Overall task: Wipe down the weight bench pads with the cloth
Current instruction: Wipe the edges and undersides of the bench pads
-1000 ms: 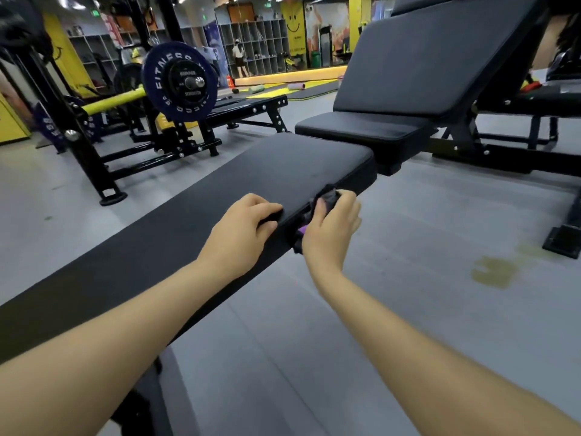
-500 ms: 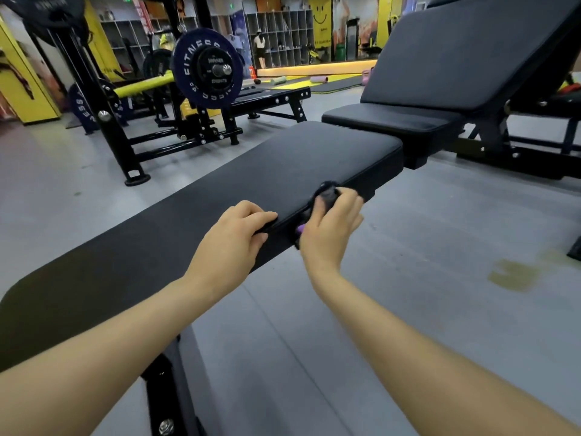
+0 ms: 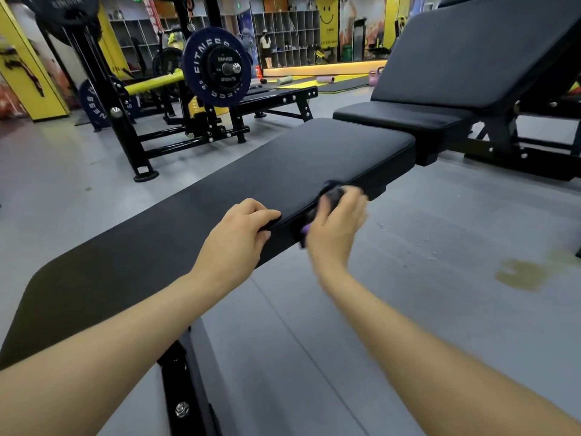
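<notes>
A long flat black bench pad [image 3: 245, 184] runs from lower left to upper right. My left hand [image 3: 239, 237] rests on the pad's near edge, its fingers curled over the rim. Just to its right, my right hand [image 3: 338, 225] grips a dark cloth [image 3: 330, 195] with a purple bit showing, and presses it against the pad's side edge. The right hand is motion-blurred. Most of the cloth is hidden under my fingers.
An adjustable bench with a seat pad [image 3: 399, 116] and a raised back pad [image 3: 478, 48] stands beyond. A rack with a blue weight plate [image 3: 217, 67] is at back left. The grey floor carries a yellowish stain [image 3: 518, 273]. A person [image 3: 267, 47] stands far back.
My right hand with the cloth has slid along the pad's side edge toward the far end. My left hand keeps its hold on the rim. The view has shifted.
</notes>
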